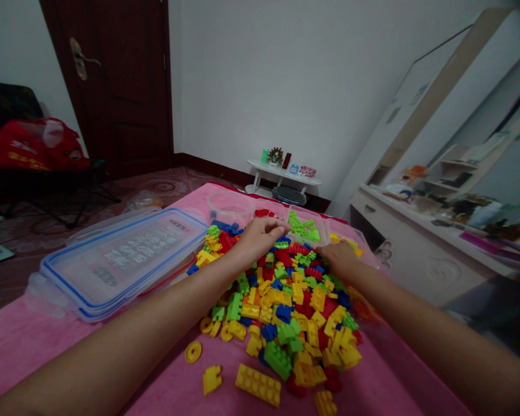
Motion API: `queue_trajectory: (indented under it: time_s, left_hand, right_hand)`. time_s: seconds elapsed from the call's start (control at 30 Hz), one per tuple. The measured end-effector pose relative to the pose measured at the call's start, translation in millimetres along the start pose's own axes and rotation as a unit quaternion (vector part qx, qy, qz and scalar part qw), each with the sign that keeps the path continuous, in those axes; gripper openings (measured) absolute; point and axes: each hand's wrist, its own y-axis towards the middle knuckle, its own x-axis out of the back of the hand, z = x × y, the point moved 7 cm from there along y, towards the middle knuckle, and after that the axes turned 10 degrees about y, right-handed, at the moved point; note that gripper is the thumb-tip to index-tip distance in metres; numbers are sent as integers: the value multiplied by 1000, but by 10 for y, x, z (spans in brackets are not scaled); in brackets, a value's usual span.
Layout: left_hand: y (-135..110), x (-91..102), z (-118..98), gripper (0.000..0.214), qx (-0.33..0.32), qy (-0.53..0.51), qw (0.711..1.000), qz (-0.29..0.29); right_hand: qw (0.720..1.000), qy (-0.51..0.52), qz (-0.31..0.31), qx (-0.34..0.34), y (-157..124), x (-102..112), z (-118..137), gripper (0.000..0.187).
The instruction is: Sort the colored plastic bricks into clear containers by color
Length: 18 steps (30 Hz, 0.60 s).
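Observation:
A large heap of red, yellow, green and blue toy building bricks [281, 297] covers the middle of the pink cloth. Over its far side is my left hand [264, 234], thumb and fingers curled together; whatever they hold is too small or hidden. My right hand [337, 257] reaches down at the heap's far right, its fingertips partly hidden among the bricks. Beyond the hands stand clear plastic tubs sorted by colour: blue bricks [225, 225], red bricks [264, 213], green bricks [303, 226] and yellow bricks [351, 245]. My right hand is nearest the green and yellow ones.
Clear lids with blue seals [125, 260] lie stacked left of the heap. A yellow brick [258, 384] and a yellow ring [193, 352] lie loose near the front. Beyond the pink table [47, 361] are a low white shelf [281, 170], a door and a dresser.

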Motion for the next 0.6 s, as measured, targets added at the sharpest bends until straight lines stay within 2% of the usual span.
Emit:
queue_trajectory:
  time_s: [0.2,0.33,0.43,0.5,0.6]
  left_hand:
    - [2,20,-17,23,9,-1,1000,-4]
    - [6,46,-53,19,17,-17,1000,-1]
    - [21,71,-50,19,18,-23,1000,-4]
    - [34,87,-34,19,19,-17,1000,-6]
    - [51,105,-7,21,17,0,1000,-5]
  right_hand:
    - [998,43,-40,24,27,118,-164,36]
    - [992,116,-40,-11,135,333,-385,50]
    - [982,177,-51,-40,263,497,-514,52]
    - [975,196,-94,-52,345,603,-575,49]
    - [953,211,-201,-81,405,745,-652,49]
